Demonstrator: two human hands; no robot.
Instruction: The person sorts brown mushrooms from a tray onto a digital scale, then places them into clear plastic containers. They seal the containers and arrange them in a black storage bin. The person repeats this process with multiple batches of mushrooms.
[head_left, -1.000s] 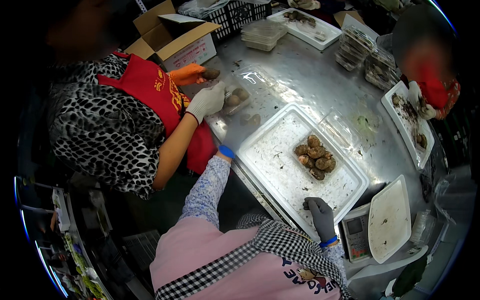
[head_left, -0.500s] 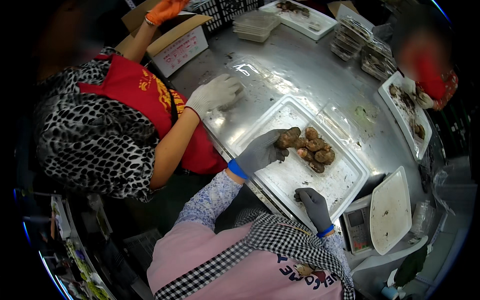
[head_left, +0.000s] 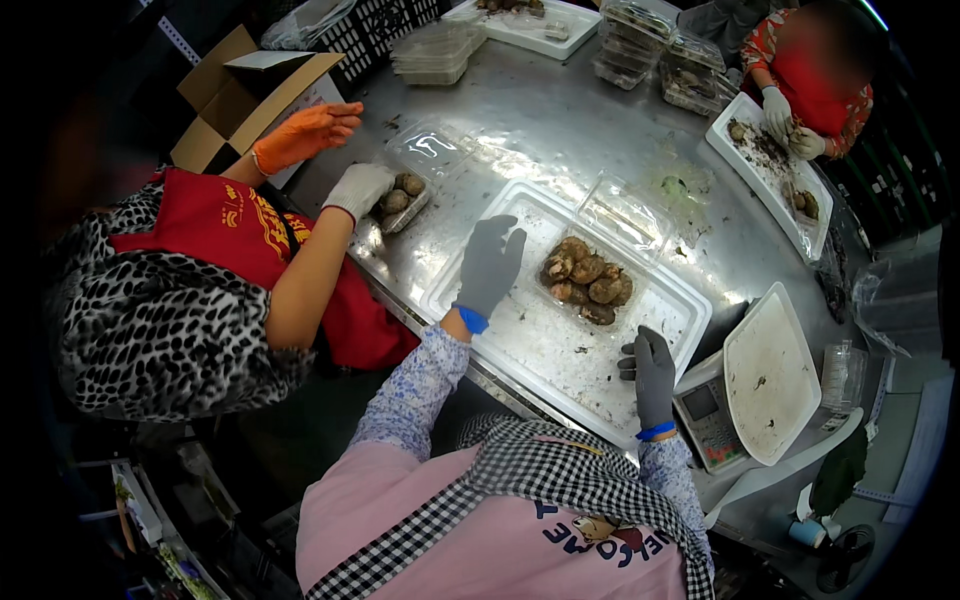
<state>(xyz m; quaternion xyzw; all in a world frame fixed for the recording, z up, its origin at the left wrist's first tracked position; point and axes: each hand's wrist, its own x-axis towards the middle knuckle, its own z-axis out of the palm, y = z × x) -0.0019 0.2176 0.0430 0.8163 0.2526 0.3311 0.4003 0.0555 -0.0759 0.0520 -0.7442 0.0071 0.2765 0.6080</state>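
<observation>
Several brown, earth-stained tubers that look like small taros (head_left: pixel 588 280) lie heaped in a clear plastic clamshell box, its lid (head_left: pixel 625 213) folded back on the far side. The box sits in a shallow white tray (head_left: pixel 535 355) in front of me. Just left of the box, over the tray, my left hand (head_left: pixel 490 266) in a grey glove has its fingers stretched out and holds nothing. My right hand (head_left: pixel 652 378), gloved the same, hovers near the tray's right edge, loosely bent with fingers apart and nothing visible in it.
At left a co-worker's white-gloved hand (head_left: pixel 359 190) touches another filled clear box (head_left: pixel 405 203); their orange-gloved hand (head_left: pixel 308 136) is near a cardboard box (head_left: pixel 225 95). Right stand a scale (head_left: pixel 708 425) and a tilted white tray (head_left: pixel 772 375). Another person handles tubers at a far-right tray (head_left: pixel 770 175).
My left hand has let go of a tuber at the heap and drawn back left, its fingers opening. The co-worker's white-gloved hand moved left to a filled box; their orange-gloved hand came lower.
</observation>
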